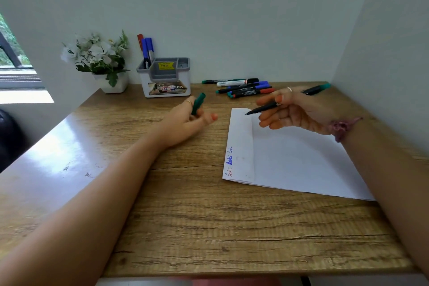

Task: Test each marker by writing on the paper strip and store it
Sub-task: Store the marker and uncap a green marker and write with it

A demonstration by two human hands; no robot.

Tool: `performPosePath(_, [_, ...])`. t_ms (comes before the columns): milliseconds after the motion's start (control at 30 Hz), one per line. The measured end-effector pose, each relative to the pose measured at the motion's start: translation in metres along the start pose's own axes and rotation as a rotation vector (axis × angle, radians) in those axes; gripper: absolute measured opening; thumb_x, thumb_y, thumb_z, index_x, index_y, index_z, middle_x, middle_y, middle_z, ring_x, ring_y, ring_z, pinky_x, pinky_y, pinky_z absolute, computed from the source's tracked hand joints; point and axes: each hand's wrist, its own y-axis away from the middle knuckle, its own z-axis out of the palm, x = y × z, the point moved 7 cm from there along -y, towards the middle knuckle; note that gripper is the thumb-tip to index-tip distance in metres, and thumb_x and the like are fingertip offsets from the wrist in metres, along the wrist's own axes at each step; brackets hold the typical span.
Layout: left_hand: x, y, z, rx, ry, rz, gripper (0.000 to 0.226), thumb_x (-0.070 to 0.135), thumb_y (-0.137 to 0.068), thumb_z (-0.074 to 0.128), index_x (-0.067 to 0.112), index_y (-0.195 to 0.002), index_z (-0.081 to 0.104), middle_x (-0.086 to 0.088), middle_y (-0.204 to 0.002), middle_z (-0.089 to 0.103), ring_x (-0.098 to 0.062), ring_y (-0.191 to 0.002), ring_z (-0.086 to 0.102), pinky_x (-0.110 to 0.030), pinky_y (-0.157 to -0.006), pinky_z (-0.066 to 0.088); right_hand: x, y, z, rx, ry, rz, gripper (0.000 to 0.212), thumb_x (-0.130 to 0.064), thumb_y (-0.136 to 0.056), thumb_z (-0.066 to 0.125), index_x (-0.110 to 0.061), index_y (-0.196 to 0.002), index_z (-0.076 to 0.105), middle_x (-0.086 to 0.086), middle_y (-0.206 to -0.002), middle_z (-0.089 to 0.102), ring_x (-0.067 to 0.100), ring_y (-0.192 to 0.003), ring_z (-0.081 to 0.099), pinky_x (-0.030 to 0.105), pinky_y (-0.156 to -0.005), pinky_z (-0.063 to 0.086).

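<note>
Gripping a green cap (198, 102), the left hand (185, 121) is hovering at ten o'clock off the paper (290, 160). At twelve o'clock above the sheet, the right hand (292, 109) is pinching an uncapped marker (263, 108), tip pointing left.

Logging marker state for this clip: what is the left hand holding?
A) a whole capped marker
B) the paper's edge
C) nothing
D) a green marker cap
D: the left hand grips a green cap above the desk, while the right hand holds the uncapped marker, its tip pointing at the paper.
</note>
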Motion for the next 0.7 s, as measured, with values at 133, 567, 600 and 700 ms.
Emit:
performPosePath(133, [0.009,-0.003,0.019,-0.095,-0.056,0.059,0.048,0.042,-0.081,0.065,0.018,-0.118,0.046,0.026,-0.105,0.050,0.004,-0.096,0.048,-0.015,-0.078,0.039,0.003,-0.003,0.005,-0.041,-0.035,-0.050,0.024,-0.011,-0.085,0.049,-0.005,-0.105,0.063,0.007,-0.083,0.072,0.021,-0.080,0.071,0.026,-0.068,0.057])
performPosePath(567, [0.004,-0.002,0.033,-0.239,-0.143,-0.007,0.070,0.056,-0.078,0.059,0.026,-0.134,0.029,0.010,-0.131,0.045,-0.010,-0.114,0.042,-0.028,-0.092,0.036,-0.007,-0.036,0.045,-0.170,0.389,-0.093,0.007,0.000,-0.081,0.058,-0.006,-0.084,0.063,0.003,-0.059,0.067,0.013,-0.055,0.063,0.022,-0.056,0.053])
performPosePath(600, [0.004,-0.002,0.033,-0.239,-0.153,-0.007,0.074,0.055,-0.079,0.059,0.023,-0.137,0.026,0.006,-0.132,0.043,-0.010,-0.113,0.041,-0.027,-0.091,0.035,-0.007,-0.041,0.046,-0.159,0.388,-0.111,0.008,-0.004,-0.078,0.056,-0.008,-0.081,0.063,0.006,-0.059,0.066,0.014,-0.052,0.062,0.023,-0.055,0.052])
performPosePath(700, [0.005,-0.002,0.036,-0.272,-0.151,-0.017,0.076,0.051,-0.082,0.058,0.020,-0.141,0.022,0.005,-0.135,0.041,-0.009,-0.114,0.041,-0.024,-0.092,0.034,-0.002,-0.055,0.044,-0.128,0.360,-0.175,0.006,-0.010,-0.071,0.059,-0.009,-0.076,0.061,0.026,-0.066,0.055,0.014,-0.046,0.054,0.021,-0.047,0.046])
